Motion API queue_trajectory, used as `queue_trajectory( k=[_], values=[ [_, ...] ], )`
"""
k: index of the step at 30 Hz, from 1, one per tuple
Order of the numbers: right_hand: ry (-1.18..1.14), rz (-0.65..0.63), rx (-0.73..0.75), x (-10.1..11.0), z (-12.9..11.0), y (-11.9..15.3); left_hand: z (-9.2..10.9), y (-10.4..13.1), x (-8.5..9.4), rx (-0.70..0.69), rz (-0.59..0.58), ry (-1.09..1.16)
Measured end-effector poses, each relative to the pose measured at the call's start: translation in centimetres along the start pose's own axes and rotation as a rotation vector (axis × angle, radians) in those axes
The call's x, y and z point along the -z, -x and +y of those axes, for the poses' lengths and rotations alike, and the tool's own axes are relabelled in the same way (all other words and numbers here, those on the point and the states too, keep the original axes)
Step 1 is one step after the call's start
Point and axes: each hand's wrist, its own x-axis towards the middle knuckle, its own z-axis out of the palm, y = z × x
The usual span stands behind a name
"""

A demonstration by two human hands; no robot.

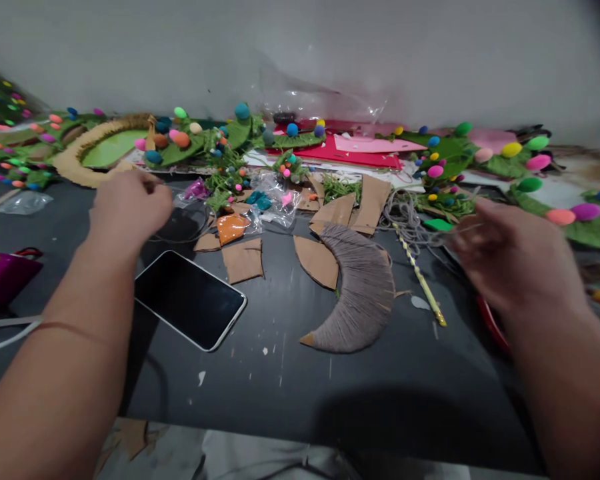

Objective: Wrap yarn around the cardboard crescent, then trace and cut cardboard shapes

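My left hand (130, 203) is over the left back of the table with its fingers curled in. Anything inside it is hidden. A tan yarn-wrapped crescent (70, 163) is just beyond it. My right hand (520, 257) hovers at the right, smeared by motion, its fingers bent. Under its wrist, a red handle (493, 323) shows in part. Near its fingertips is a loose tangle of grey yarn (405, 217). Between the hands, a cardboard crescent wrapped in grey yarn (363, 293) lies flat, its lower tip bare. A yellow patterned pencil (420, 277) lies to its right.
A phone (190, 300) lies dark-screened beside my left forearm. Cardboard scraps (243, 260) and an orange piece (231, 229) are mid-table. Green felt leaves with coloured pompoms, red sheets (350, 157) and clear plastic line the wall. A purple object (5, 277) sits far left.
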Motion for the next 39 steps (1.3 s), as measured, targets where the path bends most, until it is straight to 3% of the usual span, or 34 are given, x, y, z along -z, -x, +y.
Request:
queue_trajectory(
  k=[3,5,8,11,19,28,34,39],
  values=[
    [-0.101,-0.271,-0.158,-2.6,0.7,2.2,5.8,1.4,-1.0,0.019,0.100,-0.022],
    [-0.152,-0.446,-0.217,-3.9,0.5,3.5,10.8,2.9,-1.2,-0.195,0.024,0.150],
    [-0.203,-0.546,-0.263,-5.1,-0.1,4.8,17.3,5.5,-1.3,-0.453,-0.290,0.494],
    [-0.218,-0.559,-0.262,-5.7,-0.4,5.3,20.4,7.2,-1.4,-0.520,-0.505,0.623],
    [-0.166,-0.583,-0.166,-5.9,0.7,5.7,20.9,7.6,-1.5,-0.280,-0.706,0.834],
    [0.243,-0.606,-0.026,-5.2,1.1,6.2,20.3,7.4,-1.4,-0.303,-0.733,0.726],
    [0.328,-0.640,-0.015,-5.1,0.8,6.4,19.9,7.3,-1.4,-0.283,-0.586,0.792],
    [0.268,-0.658,-0.073,-4.5,1.3,6.3,19.6,7.3,-1.8,-0.350,-0.416,0.706]
  ],
)
